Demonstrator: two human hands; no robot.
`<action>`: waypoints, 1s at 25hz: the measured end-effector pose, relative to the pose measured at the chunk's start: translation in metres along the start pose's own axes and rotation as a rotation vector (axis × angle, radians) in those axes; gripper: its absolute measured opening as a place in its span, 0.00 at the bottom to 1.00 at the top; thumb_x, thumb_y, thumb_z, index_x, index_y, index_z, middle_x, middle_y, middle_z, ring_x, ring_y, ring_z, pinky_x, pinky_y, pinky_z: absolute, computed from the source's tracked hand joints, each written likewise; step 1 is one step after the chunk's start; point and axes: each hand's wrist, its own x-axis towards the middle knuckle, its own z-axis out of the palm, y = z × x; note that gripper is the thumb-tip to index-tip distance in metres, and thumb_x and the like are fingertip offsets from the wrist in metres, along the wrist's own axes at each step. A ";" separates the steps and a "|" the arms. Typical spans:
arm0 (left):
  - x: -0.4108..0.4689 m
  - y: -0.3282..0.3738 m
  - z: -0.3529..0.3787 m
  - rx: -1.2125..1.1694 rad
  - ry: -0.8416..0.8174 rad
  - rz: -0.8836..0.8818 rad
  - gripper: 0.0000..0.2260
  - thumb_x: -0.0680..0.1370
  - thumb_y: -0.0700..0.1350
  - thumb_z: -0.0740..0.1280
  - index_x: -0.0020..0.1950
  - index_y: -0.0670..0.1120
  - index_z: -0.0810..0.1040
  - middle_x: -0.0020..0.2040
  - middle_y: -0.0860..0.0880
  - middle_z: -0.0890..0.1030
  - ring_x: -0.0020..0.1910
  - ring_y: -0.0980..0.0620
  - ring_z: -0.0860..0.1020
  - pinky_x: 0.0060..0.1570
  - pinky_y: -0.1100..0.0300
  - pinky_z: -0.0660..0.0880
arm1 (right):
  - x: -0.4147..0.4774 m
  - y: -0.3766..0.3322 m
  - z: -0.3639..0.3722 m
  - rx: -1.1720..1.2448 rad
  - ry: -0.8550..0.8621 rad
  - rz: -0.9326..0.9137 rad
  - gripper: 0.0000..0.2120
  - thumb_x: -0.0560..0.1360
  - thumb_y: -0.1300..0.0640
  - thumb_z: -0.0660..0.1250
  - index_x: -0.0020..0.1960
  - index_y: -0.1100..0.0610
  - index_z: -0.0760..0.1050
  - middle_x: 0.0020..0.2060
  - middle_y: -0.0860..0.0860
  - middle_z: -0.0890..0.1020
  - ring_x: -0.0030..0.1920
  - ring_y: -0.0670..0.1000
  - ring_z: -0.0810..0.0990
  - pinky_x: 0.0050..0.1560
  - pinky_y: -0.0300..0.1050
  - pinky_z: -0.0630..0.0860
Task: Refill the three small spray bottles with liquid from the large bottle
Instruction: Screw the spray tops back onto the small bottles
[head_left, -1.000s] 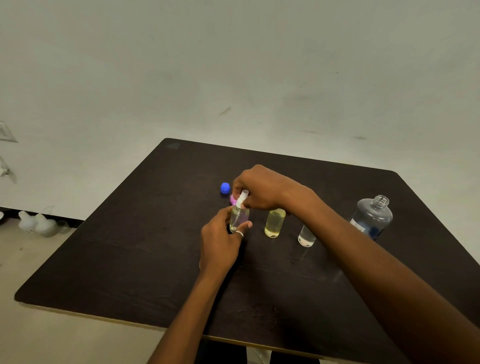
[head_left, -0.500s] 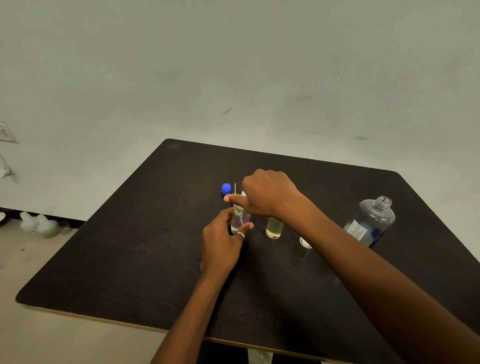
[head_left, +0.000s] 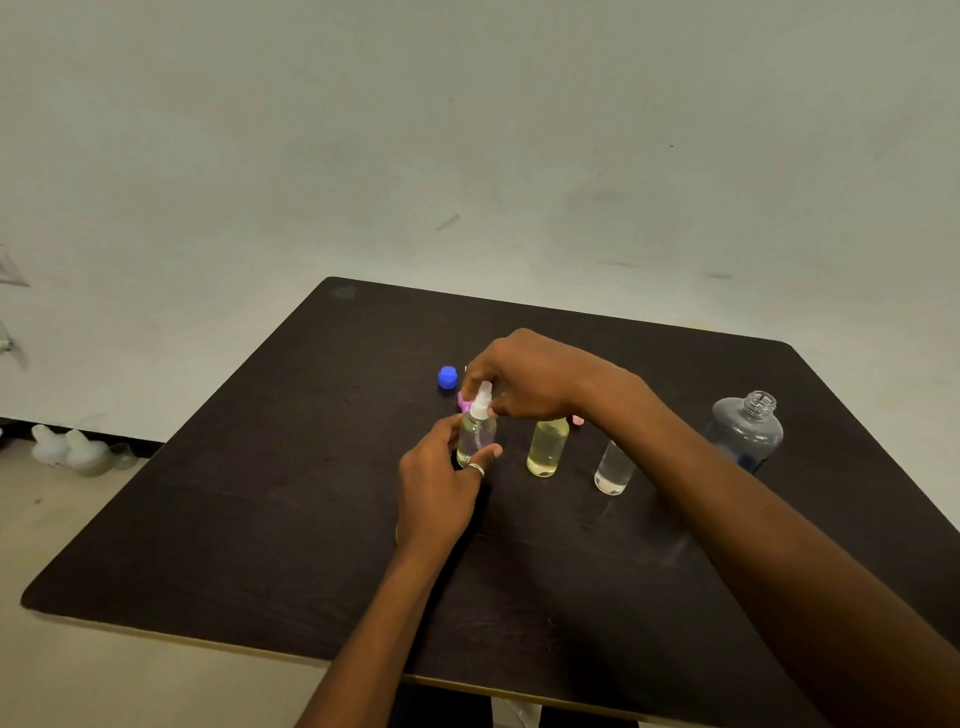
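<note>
Three small bottles stand in a row on the dark table (head_left: 260, 519). My left hand (head_left: 441, 483) grips the body of the leftmost small clear bottle (head_left: 477, 434). My right hand (head_left: 524, 376) pinches its white spray head (head_left: 481, 400) from above. A small bottle of yellowish liquid (head_left: 546, 448) stands in the middle, its top hidden by my right wrist. The third small clear bottle (head_left: 614, 467) is partly behind my right forearm. At the right stands the large clear bottle (head_left: 745, 431), uncapped and upright.
A blue cap (head_left: 447, 376) lies on the table behind the bottles. Two pink pieces (head_left: 464, 401) (head_left: 577, 420) show beside my hands. Pale bottles (head_left: 67, 449) stand on the floor at the left by the wall.
My right hand has shifted over the leftmost bottle and the white spray head shows again at its neck. My left hand has kept its hold on the bottle body.
</note>
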 end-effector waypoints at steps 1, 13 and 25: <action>0.000 0.001 0.000 0.004 -0.003 -0.004 0.19 0.71 0.52 0.75 0.60 0.54 0.77 0.48 0.61 0.81 0.48 0.66 0.79 0.47 0.71 0.73 | 0.002 0.000 0.004 -0.003 0.018 0.023 0.13 0.73 0.60 0.71 0.57 0.53 0.81 0.55 0.50 0.82 0.51 0.49 0.79 0.47 0.39 0.68; 0.001 -0.001 0.001 0.021 0.011 -0.003 0.19 0.71 0.54 0.75 0.60 0.53 0.77 0.48 0.59 0.82 0.48 0.65 0.79 0.47 0.70 0.75 | -0.003 -0.010 0.015 -0.240 0.160 0.234 0.27 0.76 0.32 0.54 0.36 0.53 0.72 0.32 0.49 0.77 0.32 0.48 0.75 0.31 0.42 0.67; 0.000 0.003 -0.001 0.015 0.010 -0.009 0.19 0.71 0.52 0.75 0.60 0.54 0.77 0.46 0.61 0.81 0.47 0.66 0.79 0.43 0.74 0.71 | 0.007 -0.004 0.019 -0.059 0.064 0.135 0.10 0.75 0.52 0.70 0.53 0.56 0.79 0.46 0.52 0.82 0.44 0.50 0.80 0.39 0.39 0.71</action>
